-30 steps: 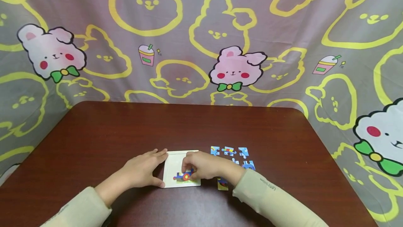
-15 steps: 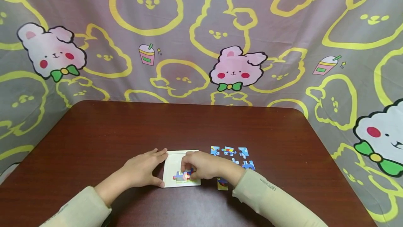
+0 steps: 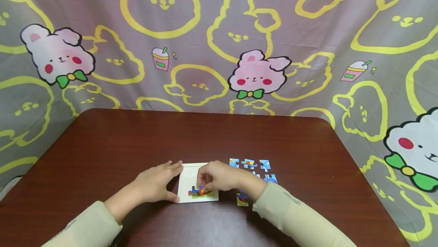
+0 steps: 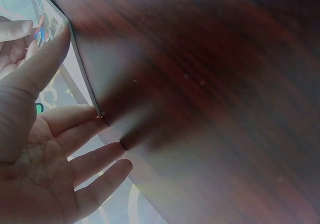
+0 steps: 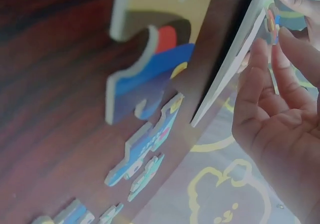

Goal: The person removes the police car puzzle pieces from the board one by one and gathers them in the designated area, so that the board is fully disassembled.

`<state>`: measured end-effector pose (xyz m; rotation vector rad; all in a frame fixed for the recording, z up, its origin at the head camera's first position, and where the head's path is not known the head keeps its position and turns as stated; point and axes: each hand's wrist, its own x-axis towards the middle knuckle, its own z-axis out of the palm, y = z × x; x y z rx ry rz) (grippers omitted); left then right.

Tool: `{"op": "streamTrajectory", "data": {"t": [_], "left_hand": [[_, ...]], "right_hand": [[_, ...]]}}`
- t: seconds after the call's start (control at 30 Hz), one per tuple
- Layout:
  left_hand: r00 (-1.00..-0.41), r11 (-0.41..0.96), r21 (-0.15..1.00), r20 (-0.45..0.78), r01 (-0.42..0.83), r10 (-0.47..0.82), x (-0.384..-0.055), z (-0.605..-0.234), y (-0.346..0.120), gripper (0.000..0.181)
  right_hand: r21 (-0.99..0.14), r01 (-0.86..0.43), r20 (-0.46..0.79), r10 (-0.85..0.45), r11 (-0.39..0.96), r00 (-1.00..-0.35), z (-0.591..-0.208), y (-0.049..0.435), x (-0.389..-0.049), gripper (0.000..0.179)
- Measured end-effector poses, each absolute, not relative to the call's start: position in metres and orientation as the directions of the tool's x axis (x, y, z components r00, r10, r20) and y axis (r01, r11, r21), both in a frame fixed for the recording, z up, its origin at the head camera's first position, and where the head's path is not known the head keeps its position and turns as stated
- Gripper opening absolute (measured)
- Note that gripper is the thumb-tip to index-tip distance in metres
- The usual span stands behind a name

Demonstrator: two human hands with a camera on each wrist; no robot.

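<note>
A white square puzzle tray [image 3: 187, 172] lies near the front of the table. My left hand [image 3: 154, 184] is spread along its left edge, thumb at the near corner and forefinger at the far corner, fingers nearly straight. Over the tray's right half, my right hand [image 3: 220, 176] pinches a colourful jigsaw piece [image 5: 272, 26] between thumb and fingers. In the head view, blue, red and yellow printed puzzle [image 3: 195, 191] shows at the tray's near side, partly hidden under the right fingers. The left wrist view shows the left thumb [image 4: 47, 58] on the tray's rim.
Several loose jigsaw pieces [image 3: 265, 165] lie on the dark brown table [image 3: 143, 140] right of the tray, some hidden under the right forearm. One yellow and blue piece [image 5: 150, 83] looks large in the right wrist view. A patterned curtain [image 3: 191, 41] surrounds the table's back and sides.
My right hand has shifted slightly at the tray, its thumb now over the red round print. The left hand has stayed at the tray's left edge.
</note>
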<state>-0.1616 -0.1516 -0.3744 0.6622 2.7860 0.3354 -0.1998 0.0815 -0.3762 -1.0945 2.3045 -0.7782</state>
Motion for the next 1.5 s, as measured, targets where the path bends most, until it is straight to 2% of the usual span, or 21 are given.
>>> {"op": "streamTrajectory", "data": {"t": [0.2, 0.7, 1.0, 1.5], "left_hand": [[-0.863, 0.867, 0.278, -0.183, 0.413, 0.47, -0.161, -0.375, -0.152, 0.091], [-0.858, 0.861, 0.287, -0.182, 0.421, 0.48, -0.161, -0.375, -0.152, 0.091], [-0.86, 0.865, 0.286, -0.191, 0.413, 0.474, -0.161, -0.376, -0.152, 0.091], [-0.861, 0.869, 0.287, -0.202, 0.403, 0.466, -0.161, -0.376, -0.152, 0.092]], "right_hand": [[-0.73, -0.477, -0.177, -0.81, 0.489, -0.559, -0.377, 0.08, -0.2, 0.009], [-0.761, -0.426, -0.179, -0.79, 0.489, -0.586, -0.377, 0.083, -0.196, 0.008], [-0.774, -0.444, -0.135, -0.803, 0.451, -0.58, -0.374, 0.1, -0.196, 0.007], [-0.786, -0.412, -0.116, -0.764, 0.461, -0.634, -0.365, 0.133, -0.194, 0.008]]}}
